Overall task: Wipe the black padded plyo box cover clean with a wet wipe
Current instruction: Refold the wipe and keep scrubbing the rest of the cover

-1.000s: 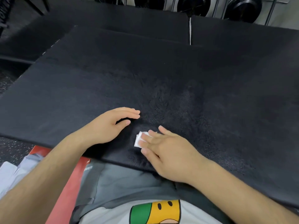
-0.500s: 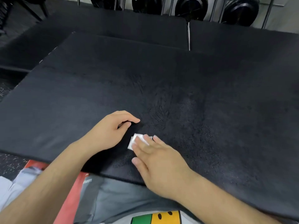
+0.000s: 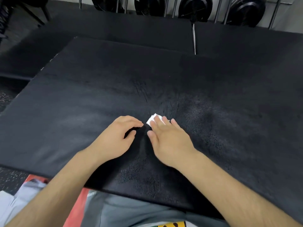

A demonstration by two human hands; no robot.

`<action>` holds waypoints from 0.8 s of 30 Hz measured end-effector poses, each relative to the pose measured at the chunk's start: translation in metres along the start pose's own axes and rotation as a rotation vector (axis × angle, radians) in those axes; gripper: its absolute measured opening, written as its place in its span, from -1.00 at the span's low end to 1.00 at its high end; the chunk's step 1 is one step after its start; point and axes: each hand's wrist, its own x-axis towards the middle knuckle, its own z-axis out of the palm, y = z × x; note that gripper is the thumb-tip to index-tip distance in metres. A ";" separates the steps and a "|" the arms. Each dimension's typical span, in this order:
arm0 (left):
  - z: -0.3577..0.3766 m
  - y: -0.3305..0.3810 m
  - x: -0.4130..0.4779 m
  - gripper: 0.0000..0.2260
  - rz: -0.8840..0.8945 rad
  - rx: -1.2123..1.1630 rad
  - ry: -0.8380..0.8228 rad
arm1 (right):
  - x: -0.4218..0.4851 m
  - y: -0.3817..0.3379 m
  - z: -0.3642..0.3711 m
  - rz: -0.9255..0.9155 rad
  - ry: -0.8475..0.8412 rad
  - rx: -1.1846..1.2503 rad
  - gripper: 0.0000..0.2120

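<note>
The black padded plyo box cover [image 3: 82, 104] fills most of the view, its surface showing lighter streaks and a textured patch on the right. A small folded white wet wipe [image 3: 151, 119] lies on it near the middle. My right hand [image 3: 168, 140] presses the wipe flat against the cover with straight fingers; only the wipe's far left corner shows past the fingertips. My left hand [image 3: 116, 138] rests on the cover just to the left of the wipe, fingers loosely curled, holding nothing.
More black pads [image 3: 131, 30] lie beyond the cover's far edge. Black weight plates [image 3: 195, 5] stand on a rack along the back wall. A red item [image 3: 75, 208] and grey clothing show below the cover's near edge. Speckled floor [image 3: 9, 177] lies to the left.
My right hand has slid the wipe forward, away from the near edge, and slightly to the right. My left hand stays in place with its fingers more curled.
</note>
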 end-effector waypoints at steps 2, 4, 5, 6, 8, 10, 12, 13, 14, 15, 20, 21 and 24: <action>-0.001 0.001 0.001 -0.68 0.013 -0.015 0.002 | -0.008 -0.014 0.002 -0.053 -0.009 0.030 -0.40; -0.001 0.001 0.002 -0.65 0.011 -0.035 -0.006 | -0.013 -0.016 0.004 -0.095 -0.042 0.040 -0.45; -0.001 0.000 0.002 -0.65 0.008 -0.035 -0.004 | -0.005 -0.008 0.004 -0.081 -0.041 0.043 -0.50; 0.000 -0.001 0.003 -0.66 0.002 -0.034 0.002 | 0.008 0.002 0.003 -0.053 -0.016 0.044 -0.54; 0.001 -0.002 0.005 -0.68 -0.014 -0.029 0.014 | 0.023 0.009 0.001 0.006 0.016 0.026 -0.57; 0.000 0.000 0.006 -0.67 -0.004 -0.039 0.010 | 0.015 -0.007 0.007 -0.001 0.027 0.053 -0.54; -0.002 0.001 0.008 -0.67 0.008 -0.050 -0.005 | 0.002 -0.014 0.011 -0.066 -0.004 0.076 -0.50; -0.002 0.000 0.009 -0.67 0.002 -0.046 -0.007 | 0.005 -0.004 0.008 -0.076 -0.016 0.065 -0.52; -0.002 -0.001 0.009 -0.68 -0.009 -0.038 -0.007 | 0.016 0.012 0.005 -0.045 -0.004 0.049 -0.55; -0.002 -0.002 0.010 -0.69 -0.019 -0.028 -0.006 | 0.028 0.027 0.002 0.002 0.037 0.035 -0.57; 0.001 0.000 0.018 -0.71 0.002 0.017 0.003 | 0.015 0.010 0.006 0.022 0.065 0.022 -0.53; 0.001 0.000 0.020 -0.71 0.003 0.037 0.002 | 0.012 0.012 0.007 -0.023 0.025 0.024 -0.52; -0.001 0.003 0.030 -0.68 0.001 0.110 -0.012 | 0.044 0.056 -0.006 0.106 0.055 0.031 -0.56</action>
